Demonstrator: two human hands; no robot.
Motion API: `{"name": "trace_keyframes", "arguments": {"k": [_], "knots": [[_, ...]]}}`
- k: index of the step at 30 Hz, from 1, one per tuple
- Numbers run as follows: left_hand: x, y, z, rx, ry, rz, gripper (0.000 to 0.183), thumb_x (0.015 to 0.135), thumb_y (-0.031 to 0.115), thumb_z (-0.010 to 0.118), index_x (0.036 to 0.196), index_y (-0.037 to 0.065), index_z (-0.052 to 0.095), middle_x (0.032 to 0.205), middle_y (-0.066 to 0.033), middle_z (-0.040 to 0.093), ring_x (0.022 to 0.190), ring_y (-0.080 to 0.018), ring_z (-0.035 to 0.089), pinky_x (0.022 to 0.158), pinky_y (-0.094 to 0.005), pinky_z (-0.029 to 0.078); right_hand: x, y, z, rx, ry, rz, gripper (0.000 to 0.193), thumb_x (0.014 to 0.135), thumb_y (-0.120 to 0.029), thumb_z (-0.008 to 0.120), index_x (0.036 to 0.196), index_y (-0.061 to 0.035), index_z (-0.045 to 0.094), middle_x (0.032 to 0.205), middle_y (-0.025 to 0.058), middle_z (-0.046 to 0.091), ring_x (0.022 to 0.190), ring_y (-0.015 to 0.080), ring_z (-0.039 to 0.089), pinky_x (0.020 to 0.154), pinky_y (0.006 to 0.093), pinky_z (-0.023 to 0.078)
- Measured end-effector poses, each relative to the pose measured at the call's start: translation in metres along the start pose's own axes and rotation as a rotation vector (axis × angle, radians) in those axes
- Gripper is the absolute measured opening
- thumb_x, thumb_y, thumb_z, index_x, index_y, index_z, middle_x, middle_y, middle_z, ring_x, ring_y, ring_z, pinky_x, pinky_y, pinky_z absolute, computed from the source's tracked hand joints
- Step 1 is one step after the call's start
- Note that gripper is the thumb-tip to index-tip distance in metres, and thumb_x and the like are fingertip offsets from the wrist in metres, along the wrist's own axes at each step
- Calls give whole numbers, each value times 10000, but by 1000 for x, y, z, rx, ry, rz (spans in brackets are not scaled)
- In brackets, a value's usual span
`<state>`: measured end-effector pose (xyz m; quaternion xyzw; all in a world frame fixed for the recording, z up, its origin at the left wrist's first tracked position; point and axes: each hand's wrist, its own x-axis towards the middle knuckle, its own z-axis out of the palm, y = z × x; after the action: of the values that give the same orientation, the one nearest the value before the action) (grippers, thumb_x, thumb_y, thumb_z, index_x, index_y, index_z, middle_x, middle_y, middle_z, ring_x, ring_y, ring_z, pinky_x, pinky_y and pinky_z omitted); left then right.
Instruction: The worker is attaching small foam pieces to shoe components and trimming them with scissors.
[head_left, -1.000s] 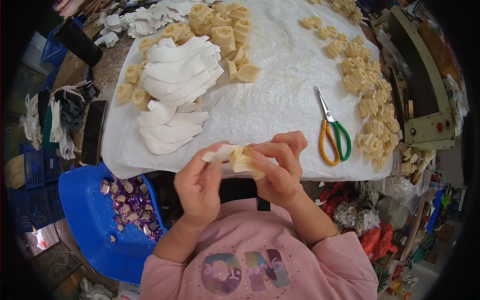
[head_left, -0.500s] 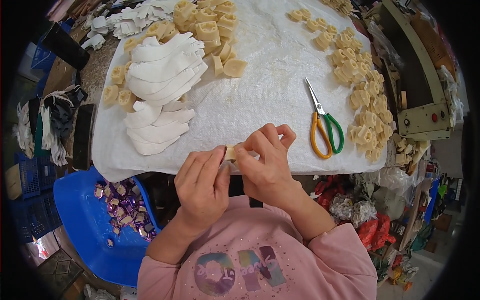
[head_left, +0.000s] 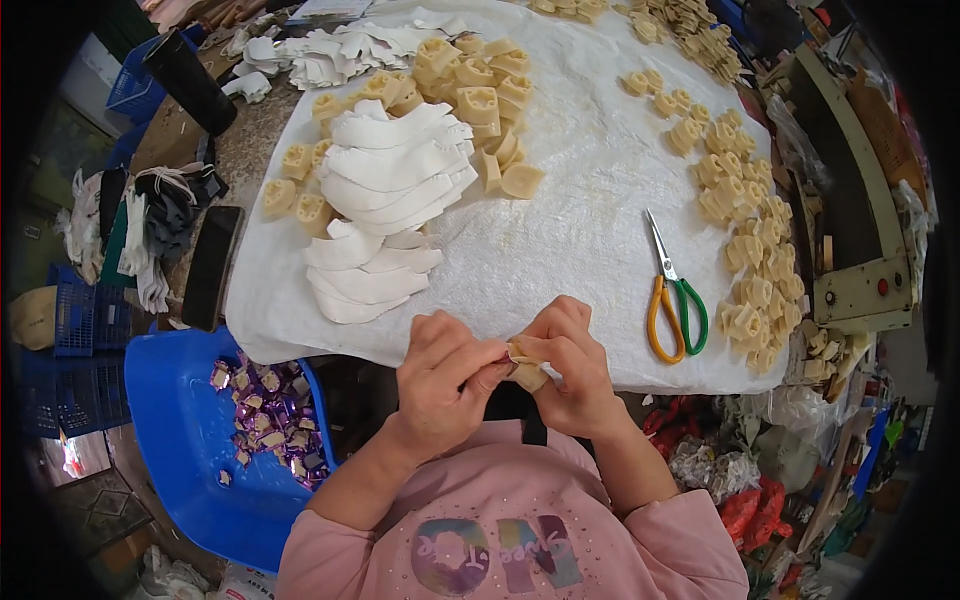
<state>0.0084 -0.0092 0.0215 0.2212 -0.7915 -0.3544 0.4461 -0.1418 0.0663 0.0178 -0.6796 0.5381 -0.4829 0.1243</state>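
At the near edge of the cloth-covered table, both hands are closed on one small cream-coloured block (head_left: pixel 530 377). My left hand (head_left: pixel 445 375) pinches its left end, where a bit of dark purple shows at the fingertips. My right hand (head_left: pixel 572 368) grips the other end with bent fingers. Much of the block is hidden by the fingers. Right of my right hand, scissors (head_left: pixel 673 300) with one orange and one green handle lie on the white cloth (head_left: pixel 570 240). Beyond my left hand lies a fanned stack of white, curved, sheet-like pieces (head_left: pixel 395 170).
Beige moulded blocks (head_left: pixel 480 105) are heaped behind the white stack, and more beige blocks (head_left: pixel 745 250) line the right side. A blue tub (head_left: pixel 180 440) at lower left holds purple-and-cream pieces (head_left: pixel 275 420). A black phone (head_left: pixel 212 265) lies at the left; a metal machine frame (head_left: pixel 865 285) stands right.
The view has shifted, so the table appears further right and lower. My hands have come closer together around the block, which is now tilted, and my right fingers have curled in.
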Motion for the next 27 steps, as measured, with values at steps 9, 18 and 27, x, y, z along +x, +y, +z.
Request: {"name": "trace_keyframes", "arguments": {"k": [9,18,27], "knots": [[-10,-3,3,-83,22,115,122,690,-13,709,759,25,615,618,-46,446,572,-217,442,538,-305,361,3,0,-1,33,-89,-98,348,596,36,646,918,-78,580,883,38,567,818,233,476,747,385,286],[-11,-31,-18,37,206,91,316,563,-136,663,807,64,661,708,-42,475,705,-224,474,609,-298,403,18,-24,-5,-148,71,-23,368,659,-102,737,1001,-90,602,1099,68,613,945,260,489,845,411,355],[-9,1,-2,-287,191,97,297,659,-161,623,860,57,617,850,-85,539,782,-248,557,657,-314,466,-21,-14,16,991,249,781,249,941,-175,539,1101,15,519,1046,113,602,951,187,601,846,348,510]]}}
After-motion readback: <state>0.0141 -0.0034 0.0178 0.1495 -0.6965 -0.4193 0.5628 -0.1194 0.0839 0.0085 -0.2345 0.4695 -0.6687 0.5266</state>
